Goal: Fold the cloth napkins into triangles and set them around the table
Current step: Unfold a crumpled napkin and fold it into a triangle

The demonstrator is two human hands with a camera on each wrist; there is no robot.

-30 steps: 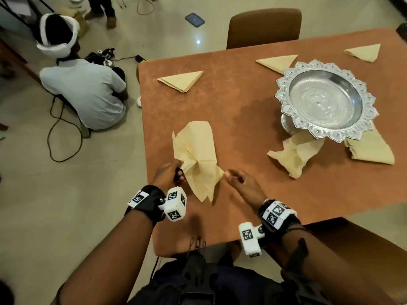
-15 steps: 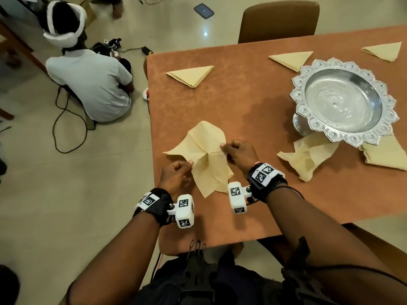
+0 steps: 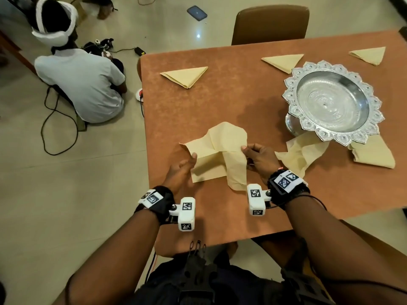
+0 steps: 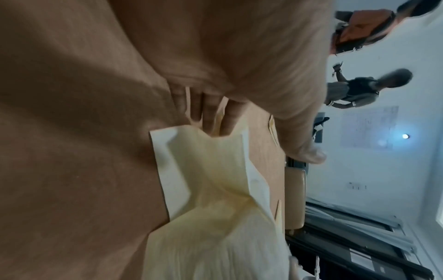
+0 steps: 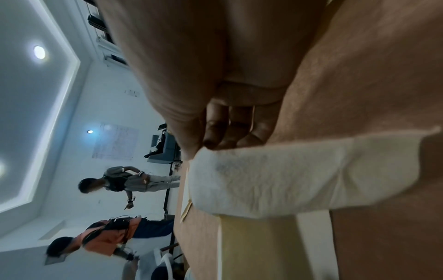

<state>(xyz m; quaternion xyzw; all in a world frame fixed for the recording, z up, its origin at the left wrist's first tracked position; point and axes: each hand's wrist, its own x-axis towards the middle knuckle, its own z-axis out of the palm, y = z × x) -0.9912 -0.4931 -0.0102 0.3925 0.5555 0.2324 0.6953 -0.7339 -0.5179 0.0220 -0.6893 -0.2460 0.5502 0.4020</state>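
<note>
A pale yellow cloth napkin (image 3: 218, 148) lies half spread and creased on the brown table (image 3: 198, 106) in front of me. My left hand (image 3: 189, 161) lies at its left edge. In the left wrist view its fingers (image 4: 210, 115) are straight, tips at the edge of the napkin (image 4: 215, 180), thumb lifted away. My right hand (image 3: 245, 150) pinches a raised fold near the napkin's middle; in the right wrist view the thumb and curled fingers (image 5: 215, 130) meet on the napkin (image 5: 263, 180). Three folded triangles (image 3: 187, 75) (image 3: 284, 62) (image 3: 370, 55) sit along the far side.
An ornate silver bowl (image 3: 332, 104) stands at the right, with a crumpled napkin (image 3: 301, 153) and a folded one (image 3: 374, 155) partly under its rim. A brown chair (image 3: 271, 23) stands at the far edge. A person (image 3: 81, 84) sits on the floor to the left among cables.
The napkin has opened out further to the left. My left hand has gone from pinching its edge to lying with straight fingers. My right hand keeps its pinch on the fold.
</note>
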